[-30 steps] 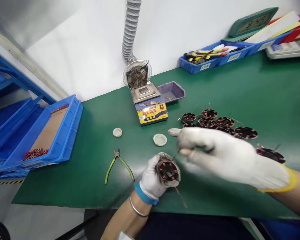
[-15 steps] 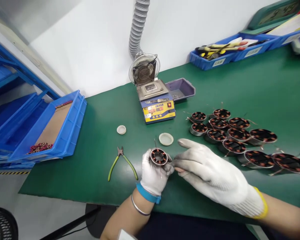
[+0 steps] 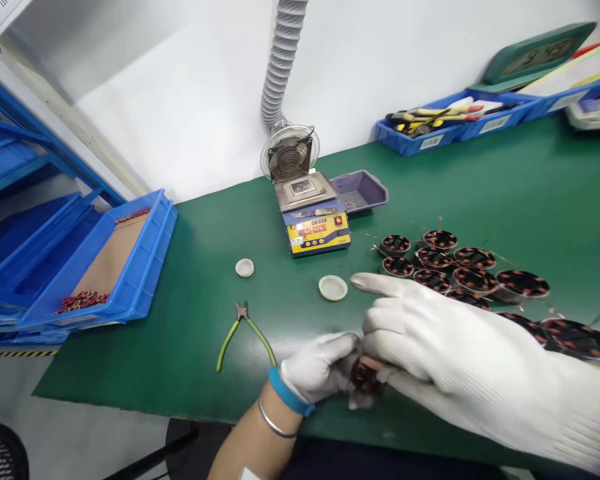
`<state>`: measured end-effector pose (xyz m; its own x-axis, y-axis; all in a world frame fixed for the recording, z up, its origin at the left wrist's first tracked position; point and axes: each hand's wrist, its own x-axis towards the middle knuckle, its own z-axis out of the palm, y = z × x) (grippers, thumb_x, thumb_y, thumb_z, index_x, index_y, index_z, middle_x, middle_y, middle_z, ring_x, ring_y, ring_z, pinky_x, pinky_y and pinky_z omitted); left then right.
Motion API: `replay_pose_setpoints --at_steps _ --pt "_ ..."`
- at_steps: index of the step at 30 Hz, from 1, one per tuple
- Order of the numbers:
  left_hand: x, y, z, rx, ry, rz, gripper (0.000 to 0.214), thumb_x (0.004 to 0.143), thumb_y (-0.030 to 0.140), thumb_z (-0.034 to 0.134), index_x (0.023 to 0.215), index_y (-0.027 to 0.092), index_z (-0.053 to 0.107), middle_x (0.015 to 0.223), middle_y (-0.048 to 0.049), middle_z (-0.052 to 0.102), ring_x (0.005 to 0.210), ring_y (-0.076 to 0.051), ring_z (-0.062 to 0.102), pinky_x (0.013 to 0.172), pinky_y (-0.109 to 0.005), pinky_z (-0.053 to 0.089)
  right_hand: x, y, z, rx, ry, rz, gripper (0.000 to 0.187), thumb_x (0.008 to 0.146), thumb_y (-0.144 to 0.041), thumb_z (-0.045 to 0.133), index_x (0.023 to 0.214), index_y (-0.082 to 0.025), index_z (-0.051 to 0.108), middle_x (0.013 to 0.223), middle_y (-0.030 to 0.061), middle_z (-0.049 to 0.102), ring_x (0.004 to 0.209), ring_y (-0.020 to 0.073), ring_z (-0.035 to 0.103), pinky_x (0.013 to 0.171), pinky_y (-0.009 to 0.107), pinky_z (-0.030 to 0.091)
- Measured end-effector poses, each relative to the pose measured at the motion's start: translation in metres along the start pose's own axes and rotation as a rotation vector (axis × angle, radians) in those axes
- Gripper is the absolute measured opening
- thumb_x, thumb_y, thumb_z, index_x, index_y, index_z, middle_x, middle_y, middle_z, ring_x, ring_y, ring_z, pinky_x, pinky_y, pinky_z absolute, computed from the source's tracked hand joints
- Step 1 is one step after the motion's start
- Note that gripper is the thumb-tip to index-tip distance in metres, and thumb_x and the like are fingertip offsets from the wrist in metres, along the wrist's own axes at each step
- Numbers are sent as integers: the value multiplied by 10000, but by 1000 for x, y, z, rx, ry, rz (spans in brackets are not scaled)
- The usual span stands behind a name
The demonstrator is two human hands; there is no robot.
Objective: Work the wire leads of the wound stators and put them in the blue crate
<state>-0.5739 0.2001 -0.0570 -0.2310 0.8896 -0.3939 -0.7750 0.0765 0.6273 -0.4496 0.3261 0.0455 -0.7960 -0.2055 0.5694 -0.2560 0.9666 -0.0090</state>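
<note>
Gloved in white, my left hand grips a wire-wound motor stator, its copper coils tilted toward the right and partly covered by fingers. My right hand, also in a white glove, reaches over the stator's right side. Its index finger points out while the thumb and other fingers pinch at the stator's edge; what lies between them is hidden. Green-handled cutting pliers lie with handles spread, left of my hands. A shallow round dish sits beyond them, and a smaller white dish stands farther left.
Several stators stand in rows at right, wire ends sticking out. A yellow-and-blue solder pot with a fume fan stands at the back, beside a purple tray. Blue bins with tools line the wall; a blue crate is left.
The stator has moved down and right and turned from facing up to tilted. My right hand has come onto it, its pinching fingers now at the edge. The camera view has shifted slightly.
</note>
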Motion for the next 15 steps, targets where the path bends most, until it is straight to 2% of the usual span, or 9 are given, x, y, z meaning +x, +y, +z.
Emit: replay_pose_setpoints --at_steps 2,4,6,9,11,13,15 --pt "1 5 -1 -91 67 111 326 660 386 905 647 221 625 662 -6 621 698 -199 641 793 -348 530 4 -4 -7 -47 -2 5 319 946 -57 497 701 -245 576 662 -14 587 631 168 587 1213 477 466" --pt "6 9 -2 -185 155 200 501 689 477 880 542 237 466 601 34 526 621 -136 564 758 -288 517 9 -9 -13 -67 -6 8 349 962 -53 467 697 -255 571 669 -8 601 640 172 586 1226 479 455" --pt "12 9 -3 -184 160 118 574 757 542 838 521 244 409 567 41 491 574 -123 531 727 -283 518 10 -12 -16 -48 -14 22 369 993 -70 434 710 -259 576 698 0 628 692 180 621 1235 482 452" --pt "14 1 -2 -105 21 -136 467 848 562 786 604 223 576 562 10 552 610 -187 624 723 -345 557 8 -10 -15 24 -27 -14 337 996 -98 430 763 -270 602 746 -4 659 738 186 654 1203 472 494" --pt "9 -2 0 -54 -79 -230 393 877 526 773 677 205 665 564 -1 582 622 -208 660 697 -347 565 5 -5 -13 30 -18 -48 296 968 -107 472 758 -277 593 717 -14 639 682 188 632 1175 486 519" --pt "2 0 2 -52 -127 -210 314 827 487 823 767 192 732 640 -19 660 634 -210 686 667 -337 564 4 1 -14 26 1 -47 263 944 -121 522 743 -281 574 680 -19 615 637 193 608 1177 510 516" --pt "-5 7 6 -139 -101 -45 319 779 490 846 795 186 751 819 -72 757 765 -250 743 742 -376 592 4 5 -18 62 25 -21 224 930 -132 563 773 -290 583 688 -22 631 657 197 626 1200 504 501"
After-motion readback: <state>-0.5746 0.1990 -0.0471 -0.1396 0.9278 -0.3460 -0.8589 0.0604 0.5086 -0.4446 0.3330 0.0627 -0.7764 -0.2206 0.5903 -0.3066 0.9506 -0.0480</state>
